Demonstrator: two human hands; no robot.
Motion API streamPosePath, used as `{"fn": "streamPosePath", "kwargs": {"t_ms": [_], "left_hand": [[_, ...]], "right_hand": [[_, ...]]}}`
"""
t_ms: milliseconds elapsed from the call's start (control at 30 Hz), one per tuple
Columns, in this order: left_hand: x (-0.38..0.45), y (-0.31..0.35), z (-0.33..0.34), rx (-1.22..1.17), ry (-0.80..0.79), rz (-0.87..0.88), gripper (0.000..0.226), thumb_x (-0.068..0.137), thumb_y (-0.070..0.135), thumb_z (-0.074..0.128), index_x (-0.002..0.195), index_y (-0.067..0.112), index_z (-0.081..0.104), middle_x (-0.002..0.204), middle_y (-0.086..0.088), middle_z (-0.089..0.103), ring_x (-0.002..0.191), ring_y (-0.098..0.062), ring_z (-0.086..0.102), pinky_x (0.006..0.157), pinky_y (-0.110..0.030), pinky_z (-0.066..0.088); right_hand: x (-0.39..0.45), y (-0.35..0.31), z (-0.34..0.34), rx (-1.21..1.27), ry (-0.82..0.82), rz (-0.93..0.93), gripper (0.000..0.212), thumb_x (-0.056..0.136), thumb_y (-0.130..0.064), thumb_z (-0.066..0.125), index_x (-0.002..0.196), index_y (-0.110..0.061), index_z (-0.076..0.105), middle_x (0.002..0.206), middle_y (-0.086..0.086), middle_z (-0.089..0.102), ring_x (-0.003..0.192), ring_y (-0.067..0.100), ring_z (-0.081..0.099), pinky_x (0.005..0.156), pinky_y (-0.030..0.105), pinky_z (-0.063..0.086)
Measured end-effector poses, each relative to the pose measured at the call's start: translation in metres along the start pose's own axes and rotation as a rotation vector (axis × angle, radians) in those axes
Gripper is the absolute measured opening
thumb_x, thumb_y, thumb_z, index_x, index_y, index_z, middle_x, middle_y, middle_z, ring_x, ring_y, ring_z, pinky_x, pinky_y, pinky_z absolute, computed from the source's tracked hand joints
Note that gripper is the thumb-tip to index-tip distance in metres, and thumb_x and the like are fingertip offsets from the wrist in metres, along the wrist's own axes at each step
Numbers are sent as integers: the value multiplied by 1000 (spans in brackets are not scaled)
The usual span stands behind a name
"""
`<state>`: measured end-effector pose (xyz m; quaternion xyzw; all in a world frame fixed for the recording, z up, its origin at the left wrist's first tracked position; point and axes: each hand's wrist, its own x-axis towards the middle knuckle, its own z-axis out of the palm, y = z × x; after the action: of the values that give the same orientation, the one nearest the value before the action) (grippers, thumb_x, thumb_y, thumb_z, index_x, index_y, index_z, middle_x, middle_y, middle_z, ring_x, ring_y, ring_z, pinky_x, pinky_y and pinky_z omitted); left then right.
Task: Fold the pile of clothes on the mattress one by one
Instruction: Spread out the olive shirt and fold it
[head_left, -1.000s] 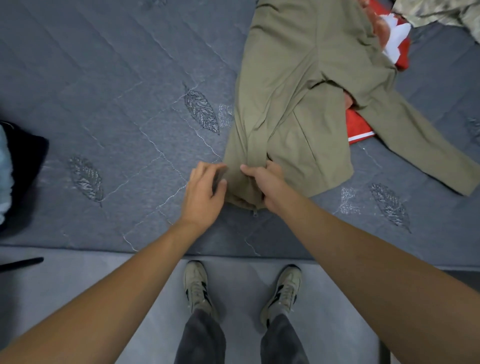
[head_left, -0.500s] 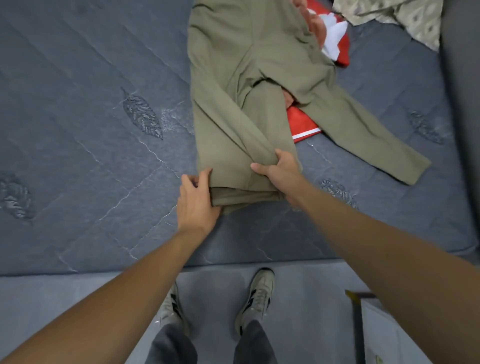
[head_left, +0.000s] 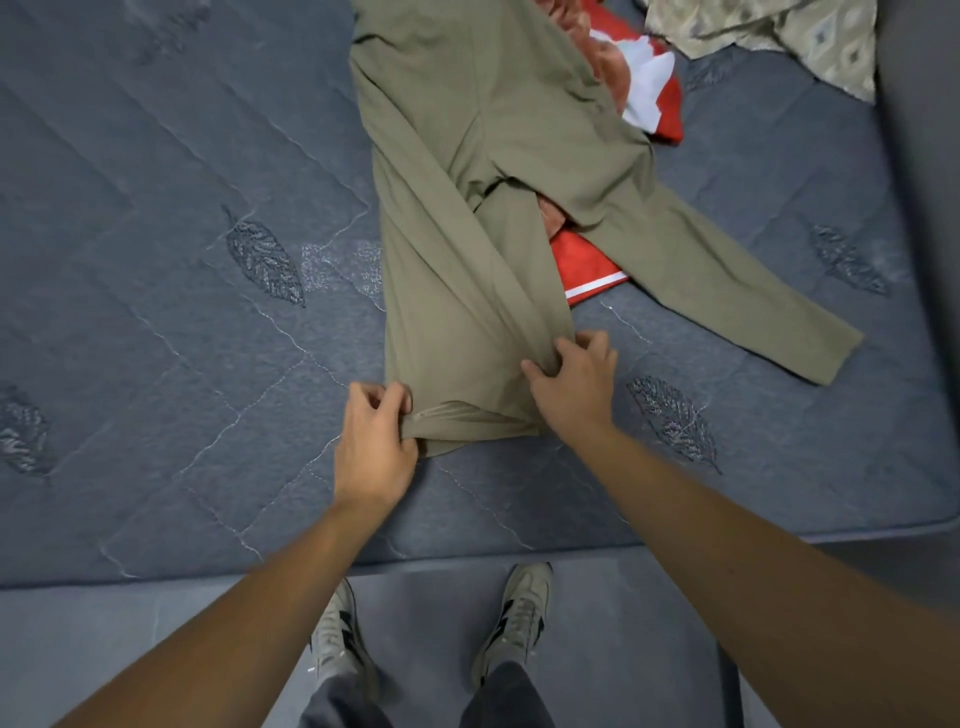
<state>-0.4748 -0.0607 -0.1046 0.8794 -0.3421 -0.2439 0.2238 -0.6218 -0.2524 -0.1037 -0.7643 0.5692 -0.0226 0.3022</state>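
An olive long-sleeved garment (head_left: 467, 218) lies lengthwise on the grey quilted mattress (head_left: 171, 270), its near end folded into a narrow strip. My left hand (head_left: 376, 441) pinches the near left corner of that end. My right hand (head_left: 574, 382) grips the near right edge of the fabric. One olive sleeve (head_left: 727, 291) stretches out to the right. A red and white garment (head_left: 592, 260) lies under the olive one and shows again at the top (head_left: 649, 88).
A patterned beige cloth (head_left: 779, 36) lies at the mattress's far right. A dark upright surface (head_left: 919, 156) borders the right side. The mattress's near edge runs just in front of my shoes (head_left: 519, 618) on the grey floor.
My hands have spread apart along the near end of the olive garment, the right one shifting right and farther up. The view has swung right, so the dark object at left is out of sight.
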Motion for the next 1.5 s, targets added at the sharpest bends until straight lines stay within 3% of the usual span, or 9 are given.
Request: {"fn": "streamPosePath", "kwargs": {"t_ms": [133, 300, 400, 567, 733, 900, 1067, 1267, 1500], "left_hand": [[1, -12, -13, -177, -8, 17, 43, 69, -15, 44, 93, 21, 43, 96, -2, 46, 84, -28, 47, 78, -48, 47], [-13, -21, -33, -308, 137, 167, 56, 56, -23, 36, 90, 21, 45, 96, 3, 41, 87, -13, 47, 78, -20, 39], [-28, -35, -35, -323, 180, 142, 56, 55, -24, 37, 91, 17, 48, 96, 1, 44, 89, -12, 49, 79, -22, 40], [-40, -63, -23, -243, -49, -174, 37, 74, -10, 53, 96, 19, 58, 101, 1, 53, 95, -26, 57, 83, -44, 48], [-36, -73, -26, -378, -9, -96, 31, 83, 34, 59, 111, 32, 47, 109, 8, 53, 99, -16, 56, 84, -43, 48], [9, -63, -22, -345, -36, -141, 47, 98, 42, 66, 137, 29, 42, 130, 5, 58, 117, -20, 58, 100, -39, 45], [68, -29, -22, -292, 10, -77, 70, 96, 56, 61, 154, 41, 24, 141, -1, 39, 133, -27, 48, 109, -45, 39], [157, 11, -27, -367, 54, -132, 63, 95, 64, 58, 151, 56, 31, 129, -5, 43, 124, -32, 55, 104, -34, 36], [192, 22, -32, -180, 4, -22, 65, 94, 72, 53, 151, 63, 24, 126, -5, 39, 122, -37, 54, 107, -47, 43]], "right_hand": [[-5, -5, 4, 155, -106, 36, 36, 84, -36, 84, 89, -3, 69, 112, 10, 50, 107, 32, 53, 95, 38, 48], [-29, -20, 2, 336, 61, -172, 29, 86, -26, 78, 74, -2, 65, 79, 7, 62, 76, 21, 59, 73, 39, 52], [-45, -23, 11, 330, 36, -109, 38, 86, -36, 77, 68, -5, 64, 65, 4, 64, 65, 21, 62, 62, 40, 50], [-42, -11, 29, 152, -307, 190, 36, 89, -43, 76, 76, -10, 67, 84, 5, 67, 94, 29, 66, 80, 38, 54], [-45, -26, 24, -73, 209, -119, 18, 86, -32, 73, 95, -20, 62, 113, 3, 46, 109, 26, 46, 87, 40, 39], [1, -71, 25, 303, 50, -184, 24, 92, -11, 70, 115, -9, 63, 116, 7, 58, 94, 19, 63, 91, 44, 54], [62, -119, 30, 522, -103, 60, 66, 92, -21, 76, 149, -4, 45, 142, 14, 58, 121, 25, 63, 109, 38, 49], [116, -151, 33, 706, -16, 211, 43, 86, -31, 83, 119, -6, 69, 118, 8, 75, 113, 25, 70, 104, 43, 53], [147, -162, 34, 497, 54, 220, 43, 87, -43, 78, 112, -9, 72, 122, 13, 72, 118, 33, 64, 100, 38, 52]]}}
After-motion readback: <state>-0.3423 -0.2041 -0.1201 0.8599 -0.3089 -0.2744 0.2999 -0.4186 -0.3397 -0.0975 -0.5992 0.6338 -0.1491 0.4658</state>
